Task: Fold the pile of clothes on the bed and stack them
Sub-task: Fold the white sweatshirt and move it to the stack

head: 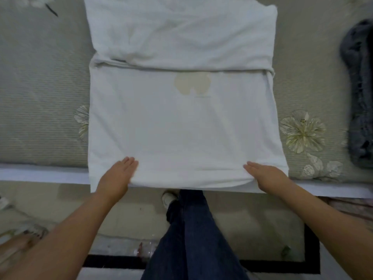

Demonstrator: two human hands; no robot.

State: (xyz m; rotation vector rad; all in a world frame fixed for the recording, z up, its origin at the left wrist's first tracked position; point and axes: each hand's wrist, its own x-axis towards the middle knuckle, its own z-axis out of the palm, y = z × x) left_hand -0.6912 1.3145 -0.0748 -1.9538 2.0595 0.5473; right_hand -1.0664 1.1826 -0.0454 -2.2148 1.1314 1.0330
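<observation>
Both hands, left hand (118,174) and right hand (266,175), press flat with straight fingers on the near edge of a white garment (181,122) spread on the bed (40,98); a dark garment (361,93) lies far right.

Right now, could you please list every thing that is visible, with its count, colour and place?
white garment: one, white with a faint beige print, centre of the bed, partly folded, near edge overhanging
bedspread: one, grey-green with pale flowers, covers the bed
dark garment: one, dark grey, right edge of the bed
shoe: one, white, on the floor
jeans: dark blue, on the person's legs
left hand: flat on the garment's near left edge
right hand: flat on its near right edge
</observation>
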